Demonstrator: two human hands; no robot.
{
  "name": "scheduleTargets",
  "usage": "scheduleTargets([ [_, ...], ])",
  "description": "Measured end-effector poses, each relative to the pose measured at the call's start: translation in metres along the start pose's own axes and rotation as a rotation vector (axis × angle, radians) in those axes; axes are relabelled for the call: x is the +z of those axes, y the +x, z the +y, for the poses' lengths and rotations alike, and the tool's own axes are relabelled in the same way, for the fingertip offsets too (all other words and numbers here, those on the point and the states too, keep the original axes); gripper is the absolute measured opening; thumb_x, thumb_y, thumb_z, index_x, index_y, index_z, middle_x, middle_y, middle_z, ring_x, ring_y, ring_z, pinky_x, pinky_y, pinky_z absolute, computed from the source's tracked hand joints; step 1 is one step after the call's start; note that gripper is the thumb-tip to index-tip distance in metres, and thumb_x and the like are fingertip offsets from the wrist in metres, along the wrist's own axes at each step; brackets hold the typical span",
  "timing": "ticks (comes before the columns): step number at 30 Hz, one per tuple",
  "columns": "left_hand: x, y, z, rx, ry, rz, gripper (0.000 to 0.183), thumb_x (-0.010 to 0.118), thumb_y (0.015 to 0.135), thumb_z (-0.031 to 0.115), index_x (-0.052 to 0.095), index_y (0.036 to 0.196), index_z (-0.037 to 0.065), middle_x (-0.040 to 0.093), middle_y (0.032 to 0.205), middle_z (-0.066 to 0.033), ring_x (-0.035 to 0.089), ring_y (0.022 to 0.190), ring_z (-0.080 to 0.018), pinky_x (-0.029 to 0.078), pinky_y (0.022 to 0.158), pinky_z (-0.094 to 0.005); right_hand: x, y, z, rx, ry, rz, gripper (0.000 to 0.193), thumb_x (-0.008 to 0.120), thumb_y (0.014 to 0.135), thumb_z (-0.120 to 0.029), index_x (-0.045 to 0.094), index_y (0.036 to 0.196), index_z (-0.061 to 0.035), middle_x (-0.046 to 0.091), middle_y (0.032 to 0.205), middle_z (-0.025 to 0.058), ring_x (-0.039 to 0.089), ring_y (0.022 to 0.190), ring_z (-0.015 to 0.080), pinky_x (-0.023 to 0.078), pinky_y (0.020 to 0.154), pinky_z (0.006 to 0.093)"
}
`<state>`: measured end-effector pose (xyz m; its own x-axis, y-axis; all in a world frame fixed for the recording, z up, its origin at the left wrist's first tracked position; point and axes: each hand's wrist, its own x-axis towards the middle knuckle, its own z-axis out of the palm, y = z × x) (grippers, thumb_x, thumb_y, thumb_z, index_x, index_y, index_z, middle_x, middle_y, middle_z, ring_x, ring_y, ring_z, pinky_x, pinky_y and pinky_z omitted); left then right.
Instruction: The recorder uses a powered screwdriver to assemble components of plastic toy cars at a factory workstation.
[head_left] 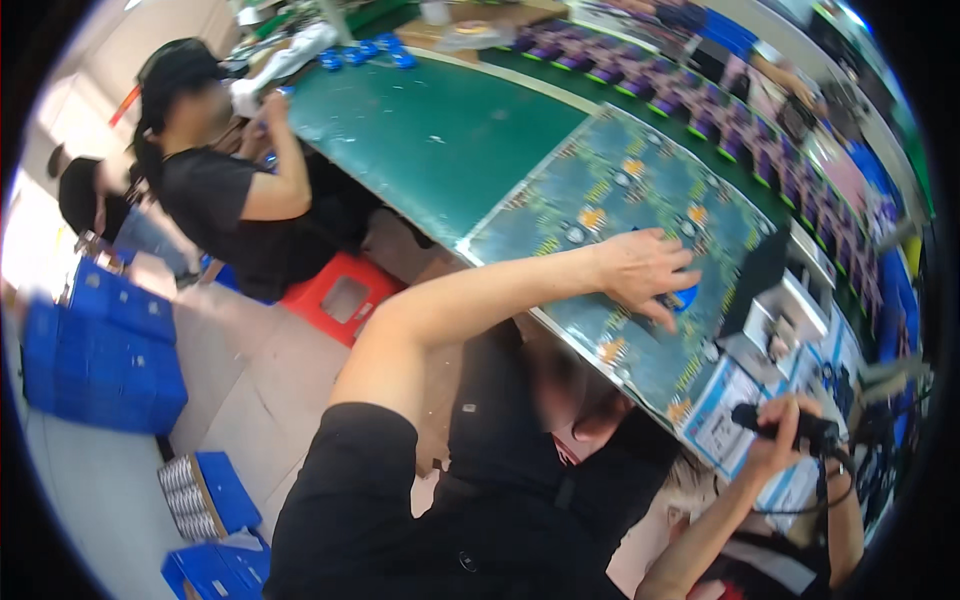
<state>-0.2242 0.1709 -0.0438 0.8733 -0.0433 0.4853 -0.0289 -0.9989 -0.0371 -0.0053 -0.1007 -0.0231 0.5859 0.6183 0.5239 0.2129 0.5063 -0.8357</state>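
My left arm reaches across the edge of a table covered by a patterned green-grey mat (pixel 550 205). Over the mat, my left hand (pixel 640 275) curves its fingers and thumb around a small, smooth blue piece (pixel 685 298). Most of that piece is hidden beneath the hand, so its exact kind cannot be made out. Below the table edge, close to my black clothing, a blurred patch of skin appears to be my right hand (pixel 597 418). Its fingers are smeared and partly hidden, and no held thing shows there.
At right, a co-worker's hands hold a black corded device (pixel 790 428) beside a white open box (pixel 775 335). Purple-and-black items (pixel 700 118) line the far side. Another person sits left, near blue pieces (pixel 365 50). A red stool (pixel 340 300) and blue boxes (pixel 105 350) stand on the floor.
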Motion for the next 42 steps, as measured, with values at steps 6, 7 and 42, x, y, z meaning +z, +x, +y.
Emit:
scheduleTargets([
  [6, -0.074, -0.134, -0.090, -0.301, 0.328, -0.154, 0.076, 0.063, 0.080, 0.067, 0.052, 0.134, 0.014, 0.052, 0.128, -0.0140, 0.047, 0.126, -0.0308, 0.027, 0.110, -0.0569, 0.007, 0.009, 0.002, -0.012, 0.054, -0.053, 0.012, 0.057, 0.091, -0.006, 0.047, 0.085, -0.0038, 0.046, 0.066, 0.0047, 0.045, 0.053, 0.0123, 0.041, 0.054, 0.0268],
  [7, -0.089, -0.159, -0.098, -0.356, 0.510, -0.055, 0.077, 0.062, 0.080, 0.068, 0.052, 0.134, 0.015, 0.048, 0.135, -0.0165, 0.043, 0.131, -0.0334, 0.025, 0.112, -0.0557, 0.006, 0.011, 0.002, -0.011, 0.056, -0.053, 0.012, 0.057, 0.091, -0.006, 0.047, 0.085, -0.0038, 0.046, 0.066, 0.0047, 0.045, 0.053, 0.0123, 0.041, 0.054, 0.0268],
  [42, 0.095, 0.222, 0.195, -0.140, -0.663, 0.413, 0.037, 0.072, 0.078, 0.003, 0.060, 0.112, -0.002, 0.061, 0.114, -0.0204, 0.061, 0.103, -0.0372, 0.051, 0.088, -0.0413, -0.120, -0.036, -0.088, 0.170, -0.153, 0.162, 0.021, 0.072, 0.076, 0.001, 0.057, 0.092, -0.0015, 0.057, 0.076, 0.0062, 0.057, 0.057, 0.0102, 0.046, 0.053, 0.0238],
])
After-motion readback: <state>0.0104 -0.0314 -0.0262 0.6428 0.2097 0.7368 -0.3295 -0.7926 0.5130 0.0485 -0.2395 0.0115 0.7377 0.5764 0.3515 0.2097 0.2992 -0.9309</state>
